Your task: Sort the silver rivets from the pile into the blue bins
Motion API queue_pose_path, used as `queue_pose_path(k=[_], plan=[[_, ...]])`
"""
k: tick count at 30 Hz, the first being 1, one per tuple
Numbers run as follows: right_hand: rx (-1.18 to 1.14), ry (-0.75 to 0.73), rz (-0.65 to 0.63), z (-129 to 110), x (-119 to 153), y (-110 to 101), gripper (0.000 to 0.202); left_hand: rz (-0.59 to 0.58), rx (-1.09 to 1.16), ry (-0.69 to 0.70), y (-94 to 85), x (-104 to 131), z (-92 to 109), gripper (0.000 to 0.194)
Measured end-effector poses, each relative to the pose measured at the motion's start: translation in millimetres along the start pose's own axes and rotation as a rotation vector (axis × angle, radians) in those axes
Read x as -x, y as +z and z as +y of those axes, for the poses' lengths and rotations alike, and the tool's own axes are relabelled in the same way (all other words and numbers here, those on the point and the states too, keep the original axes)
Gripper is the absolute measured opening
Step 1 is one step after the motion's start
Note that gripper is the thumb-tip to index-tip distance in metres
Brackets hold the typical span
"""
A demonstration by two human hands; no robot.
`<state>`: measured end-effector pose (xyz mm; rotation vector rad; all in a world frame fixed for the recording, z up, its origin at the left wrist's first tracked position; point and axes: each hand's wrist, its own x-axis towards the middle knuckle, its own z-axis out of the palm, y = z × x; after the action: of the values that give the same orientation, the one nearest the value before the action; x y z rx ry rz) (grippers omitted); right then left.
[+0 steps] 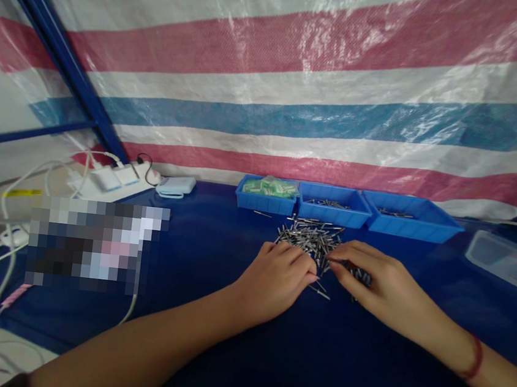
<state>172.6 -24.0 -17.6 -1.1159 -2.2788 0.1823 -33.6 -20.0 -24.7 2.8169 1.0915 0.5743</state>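
Observation:
A loose pile of silvery metal blind rivets point(312, 235) lies on the blue tabletop in front of me. My left hand point(277, 278) is at the pile's near left side, its fingers curled closed; whatever is inside them is hidden. Just below its thumb a few single rivets point(321, 292) stick out on the table. From the right, my right hand point(381, 283) reaches into the pile's edge, thumb and forefinger tips close together in a pinch. What lies between those tips is too small to make out. More rivets point(361, 276) show beneath the right palm.
Behind the pile stand three blue bins: one with green-and-white packets point(271, 187), a middle bin point(334, 215) and a right bin point(414, 230) with rivets. A clear plastic box point(507, 263) is at right. At left are a power strip point(114, 181), cables and a light-blue device point(176, 187).

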Motion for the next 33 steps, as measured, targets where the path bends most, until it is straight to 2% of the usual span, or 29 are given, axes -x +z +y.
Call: queue_pose_path(k=[5,13,17,20,23,26,33], plan=[[-0.048,-0.052,-0.073,-10.8,0.2,0.5,0.013,0.028,0.117,-0.018,-3.8,-0.4,-0.9,0.013],[-0.124,-0.061,-0.105,-15.7,1.9,3.2,0.014,0.126,0.343,-0.010,-4.6,-0.4,-1.8,0.008],[-0.179,-0.024,-0.104,-16.5,1.3,3.2,0.015,0.181,0.601,-0.117,-1.8,-2.3,-2.1,0.012],[-0.219,0.004,-0.101,-16.7,1.1,4.8,0.014,0.166,0.758,-0.215,0.0,-3.1,-0.8,0.010],[-0.263,0.029,-0.086,-16.8,2.0,6.8,0.014,0.125,0.874,-0.256,1.6,-3.4,0.0,0.010],[-0.283,0.073,-0.071,-16.9,3.4,7.2,0.015,0.136,0.998,-0.296,3.3,-4.0,-0.6,0.014],[-0.303,0.096,-0.069,-19.8,2.4,5.6,0.016,0.169,1.078,-0.311,1.4,-4.1,-1.1,0.011]])
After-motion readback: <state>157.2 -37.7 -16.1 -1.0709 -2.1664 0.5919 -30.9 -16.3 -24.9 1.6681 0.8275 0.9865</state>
